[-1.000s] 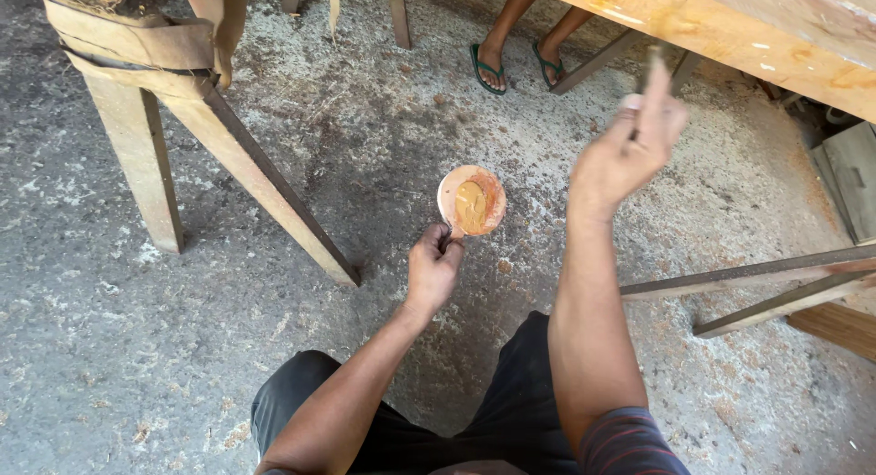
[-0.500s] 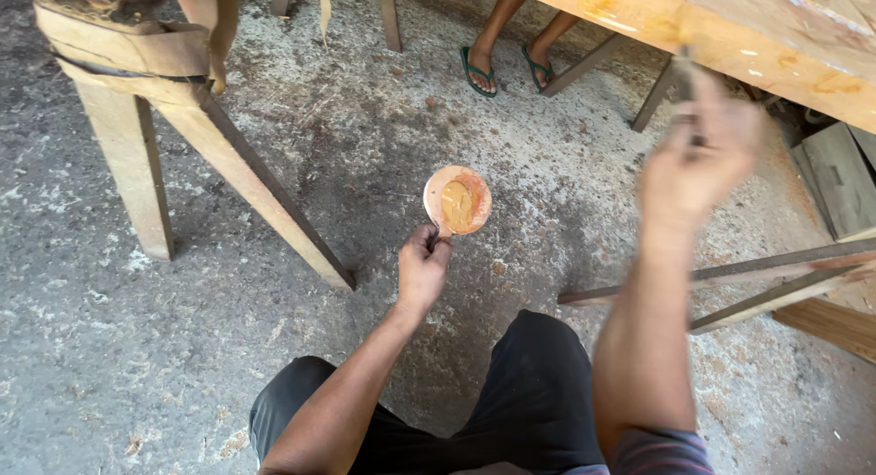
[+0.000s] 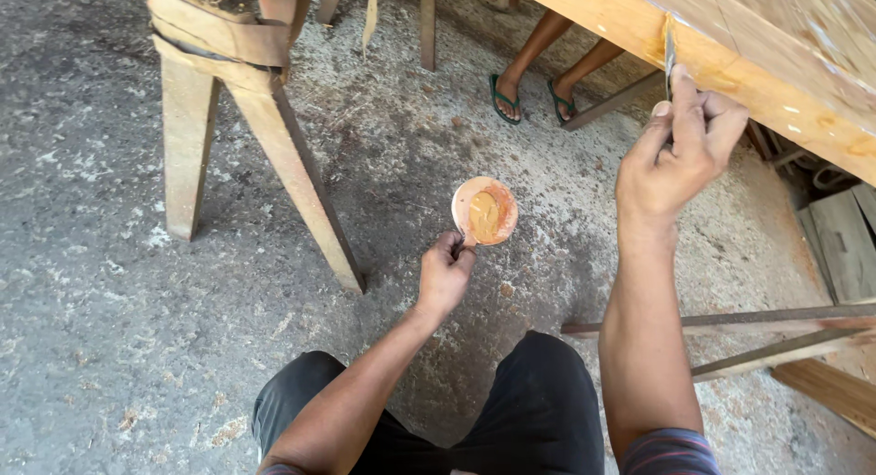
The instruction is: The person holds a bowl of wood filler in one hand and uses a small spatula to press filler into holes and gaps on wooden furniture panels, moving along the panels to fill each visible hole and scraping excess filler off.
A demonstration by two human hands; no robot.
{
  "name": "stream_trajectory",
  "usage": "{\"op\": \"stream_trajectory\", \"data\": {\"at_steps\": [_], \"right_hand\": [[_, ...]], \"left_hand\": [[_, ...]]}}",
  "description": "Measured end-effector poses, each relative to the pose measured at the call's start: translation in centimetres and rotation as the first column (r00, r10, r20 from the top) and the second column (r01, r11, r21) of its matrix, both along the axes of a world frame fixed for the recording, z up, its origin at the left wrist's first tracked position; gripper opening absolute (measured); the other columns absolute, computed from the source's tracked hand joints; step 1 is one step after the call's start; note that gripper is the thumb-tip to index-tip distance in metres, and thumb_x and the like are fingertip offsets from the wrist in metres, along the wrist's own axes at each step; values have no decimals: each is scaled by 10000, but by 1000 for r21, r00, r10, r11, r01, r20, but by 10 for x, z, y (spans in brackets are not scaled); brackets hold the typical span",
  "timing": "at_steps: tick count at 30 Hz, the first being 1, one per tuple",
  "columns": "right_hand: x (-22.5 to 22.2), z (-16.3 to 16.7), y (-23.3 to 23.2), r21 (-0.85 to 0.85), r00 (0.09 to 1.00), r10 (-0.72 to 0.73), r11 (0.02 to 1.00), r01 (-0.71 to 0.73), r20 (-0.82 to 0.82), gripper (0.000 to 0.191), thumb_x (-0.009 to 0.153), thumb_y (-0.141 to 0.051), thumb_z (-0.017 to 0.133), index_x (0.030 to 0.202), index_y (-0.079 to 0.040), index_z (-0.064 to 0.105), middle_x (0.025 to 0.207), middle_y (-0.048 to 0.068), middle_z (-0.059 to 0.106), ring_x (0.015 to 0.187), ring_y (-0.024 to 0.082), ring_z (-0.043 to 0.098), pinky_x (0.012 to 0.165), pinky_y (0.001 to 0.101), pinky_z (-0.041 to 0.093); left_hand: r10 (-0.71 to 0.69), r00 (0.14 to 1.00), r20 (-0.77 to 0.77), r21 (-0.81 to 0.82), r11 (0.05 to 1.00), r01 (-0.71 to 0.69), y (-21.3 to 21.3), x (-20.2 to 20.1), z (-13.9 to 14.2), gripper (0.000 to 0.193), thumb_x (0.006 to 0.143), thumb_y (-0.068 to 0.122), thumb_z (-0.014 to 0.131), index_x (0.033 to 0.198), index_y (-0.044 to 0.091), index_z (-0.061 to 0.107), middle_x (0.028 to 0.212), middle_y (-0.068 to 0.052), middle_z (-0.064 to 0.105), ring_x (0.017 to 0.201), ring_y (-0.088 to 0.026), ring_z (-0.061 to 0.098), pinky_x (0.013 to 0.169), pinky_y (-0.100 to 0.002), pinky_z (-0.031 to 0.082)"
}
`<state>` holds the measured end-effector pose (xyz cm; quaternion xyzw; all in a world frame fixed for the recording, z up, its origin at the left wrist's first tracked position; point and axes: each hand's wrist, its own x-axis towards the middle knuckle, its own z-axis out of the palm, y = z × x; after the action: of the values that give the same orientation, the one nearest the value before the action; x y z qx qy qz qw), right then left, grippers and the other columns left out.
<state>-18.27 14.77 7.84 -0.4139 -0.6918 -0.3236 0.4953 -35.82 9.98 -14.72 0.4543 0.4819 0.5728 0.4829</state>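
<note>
The lid (image 3: 484,211) is small and round, pale at the rim, smeared inside with a lump of orange-brown putty (image 3: 484,216). The left hand (image 3: 445,274) pinches it by its lower edge, fingers curled shut, and holds it low above the floor (image 3: 109,283), in front of the knees. The right hand (image 3: 680,151) is raised, thumb and fingers closed on a thin blade (image 3: 669,60) whose tip touches the edge of a board (image 3: 776,64). The board is light wood, with orange patches along that edge. The floor is grey concrete, strewn with sawdust. A wooden trestle (image 3: 246,119) stands at left. Another person's feet (image 3: 529,96) in green sandals stand beyond.
</note>
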Motion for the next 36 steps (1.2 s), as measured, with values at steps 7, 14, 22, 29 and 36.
{"op": "stream_trajectory", "data": {"at_steps": [7, 14, 22, 29, 36], "right_hand": [[0, -14, 16, 8, 993, 93, 996, -93, -75, 427, 1018, 154, 597, 1391, -19, 711, 1085, 90, 469, 975, 188, 494, 775, 305, 461], [-9, -16, 21, -25, 958, 101, 993, -112, -269, 445, 1019, 135, 564, 1369, -67, 751, 1083, 33, 504, 994, 149, 528, 818, 288, 491], [-24, -31, 26, 5, 862, 113, 992, -127, -495, 417, 1029, 105, 568, 1334, -123, 738, 1059, 23, 498, 876, 117, 514, 676, 262, 472], [-20, -40, 34, 51, 890, 178, 984, -172, -420, 473, 1048, 115, 541, 1410, -136, 711, 1081, 26, 524, 942, 120, 546, 781, 266, 525], [-45, -40, 27, -18, 931, 185, 979, -201, -316, 454, 1032, 142, 581, 1391, -98, 721, 1094, 45, 533, 985, 167, 561, 812, 284, 520]], "left_hand": [[-31, 999, -32, -40, 999, 30, -3, -6, 6, 106, 892, 112, 617, 900, 9, 641, 657, -32, 613, 567, -96, 541, 519, -310, 464], [4, 997, -75, 4, 1000, -3, -4, -8, 6, 108, 879, 109, 629, 906, 5, 640, 670, -35, 610, 586, -102, 551, 540, -317, 473], [5, 1000, -29, 5, 1000, -5, -4, -9, 5, 124, 883, 119, 631, 913, -1, 637, 670, -30, 600, 595, -89, 533, 544, -319, 471], [22, 997, -69, 13, 1000, -21, -7, -13, 10, 139, 890, 125, 640, 896, -13, 632, 643, -28, 596, 584, -91, 530, 540, -321, 465], [18, 1000, -2, -20, 1000, -18, -11, -21, 21, 149, 897, 131, 633, 927, -14, 650, 659, -31, 598, 591, -86, 520, 538, -318, 456]]}}
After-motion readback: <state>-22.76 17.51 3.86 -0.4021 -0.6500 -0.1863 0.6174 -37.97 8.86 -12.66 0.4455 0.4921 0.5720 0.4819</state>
